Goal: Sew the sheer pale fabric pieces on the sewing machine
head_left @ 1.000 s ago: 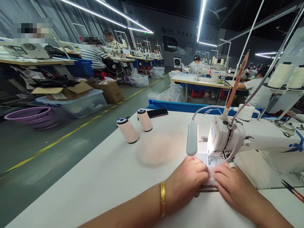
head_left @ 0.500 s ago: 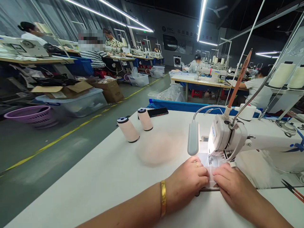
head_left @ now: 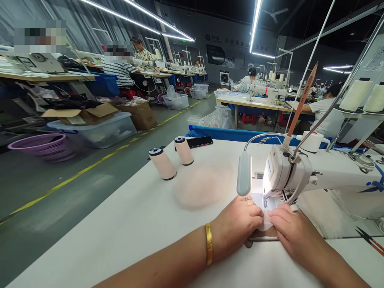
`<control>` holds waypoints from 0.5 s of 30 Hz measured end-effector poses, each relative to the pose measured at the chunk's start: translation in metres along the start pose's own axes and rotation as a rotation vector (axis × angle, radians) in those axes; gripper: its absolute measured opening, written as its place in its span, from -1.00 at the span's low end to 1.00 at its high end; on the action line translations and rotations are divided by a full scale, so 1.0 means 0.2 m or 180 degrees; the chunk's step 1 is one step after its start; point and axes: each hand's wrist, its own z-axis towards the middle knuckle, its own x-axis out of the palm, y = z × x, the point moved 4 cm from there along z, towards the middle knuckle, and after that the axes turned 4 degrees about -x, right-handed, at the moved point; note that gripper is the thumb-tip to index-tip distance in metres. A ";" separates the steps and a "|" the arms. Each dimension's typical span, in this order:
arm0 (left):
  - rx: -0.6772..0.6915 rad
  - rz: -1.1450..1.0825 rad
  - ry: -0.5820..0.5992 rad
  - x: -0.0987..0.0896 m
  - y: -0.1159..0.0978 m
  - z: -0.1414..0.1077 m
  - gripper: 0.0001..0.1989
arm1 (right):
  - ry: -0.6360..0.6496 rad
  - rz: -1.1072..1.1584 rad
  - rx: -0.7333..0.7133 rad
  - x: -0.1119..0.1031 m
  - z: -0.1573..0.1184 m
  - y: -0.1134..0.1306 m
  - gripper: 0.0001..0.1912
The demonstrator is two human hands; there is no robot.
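Note:
A small piece of sheer white fabric (head_left: 266, 225) lies under the needle area of the white sewing machine (head_left: 277, 170). My left hand (head_left: 237, 224), with a gold bracelet at the wrist, has its fingers closed on the fabric's left side. From the right, my right hand (head_left: 295, 226) pinches the opposite side, just in front of the presser foot. A grey lamp (head_left: 244, 175) hangs close above my left fingers and lights the spot. The fingertips are partly hidden by the fabric and by the hands themselves.
On the white table stand two peach thread cones (head_left: 163, 164), near a black phone (head_left: 199, 142). A pale sheer heap (head_left: 204, 188) lies left of the machine. Red-handled thread snips (head_left: 370, 240) rest at the right. Across the aisle are a purple basket (head_left: 42, 148) and co-workers at machines.
Both hands stay on the fabric at the machine. The fabric's near edge now shows curved between the hands, with more of the brown plate bare in front. My left hand has shifted slightly.

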 end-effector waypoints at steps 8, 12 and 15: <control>-0.0128 0.0021 -0.0016 0.00 0.05 0.02 -0.75 | -0.0173 -0.0095 0.0129 0.03 -0.01 -0.04 -0.60; -0.0283 -0.0081 0.0020 0.01 0.07 0.03 -0.71 | -0.0173 -0.0172 0.0187 0.03 0.00 -0.05 -0.59; -0.0343 -0.0135 0.0043 0.01 0.09 0.04 -0.68 | -0.0157 -0.0196 0.0248 0.03 0.00 -0.06 -0.57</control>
